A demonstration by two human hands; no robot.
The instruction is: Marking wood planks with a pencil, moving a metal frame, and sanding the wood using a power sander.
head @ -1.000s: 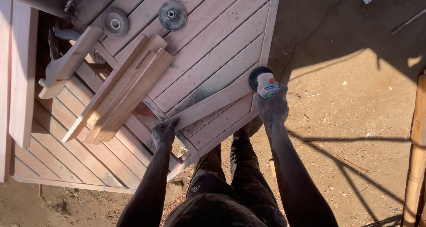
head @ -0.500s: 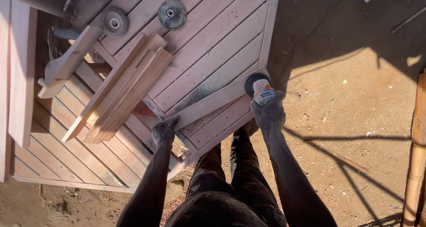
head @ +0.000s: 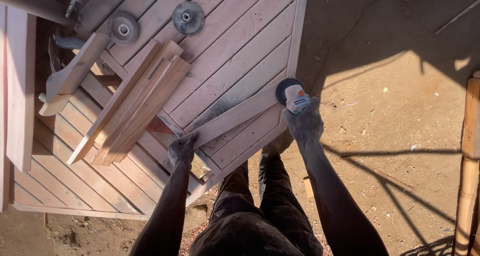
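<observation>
Two hands work on one plank (head: 235, 117) lying slantwise on the slatted tabletop (head: 240, 46). Left hand (head: 182, 149) presses flat, fingers spread, on the plank's lower end; right hand (head: 303, 123) is clamped around a grinder (head: 291, 94) at the upper end. Stacked slats (head: 135, 103) lie well left.

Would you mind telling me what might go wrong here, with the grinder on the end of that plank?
The left hand alone pins the plank at its near end, with no clamp visible; it might shift or kick under the grinder. The right hand has a one-handed grip on the tool, so control may suffer if the disc catches. The disc works at the panel's edge, above the legs, and could drop off it.
</observation>
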